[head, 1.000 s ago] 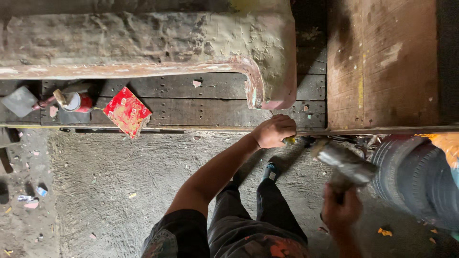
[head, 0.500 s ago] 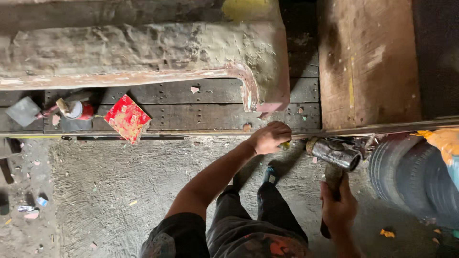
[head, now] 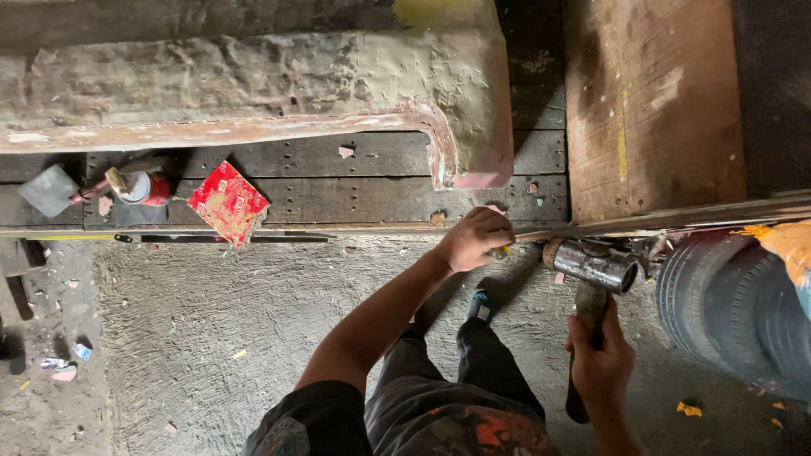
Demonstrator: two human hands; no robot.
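Note:
My left hand (head: 473,239) is closed around a small tool with a yellowish end (head: 503,251), pressed against the metal edge rail (head: 676,221) of a dark plank deck. My right hand (head: 600,355) grips the wooden handle of a heavy hammer. Its steel head (head: 596,264) sits just right of the left hand, close under the rail. My legs and a dark shoe (head: 481,306) show below on the concrete floor.
A red packet (head: 228,203), a red can (head: 144,187) and a flat scraper (head: 51,190) lie on the planks at left. A putty-coated curved panel (head: 338,76) rests behind them. A brown board (head: 655,101) and a black tyre (head: 726,304) are at right.
The hammer head has moved up and slightly left, closer to the rail and my left hand. My left hand has stayed on the rail.

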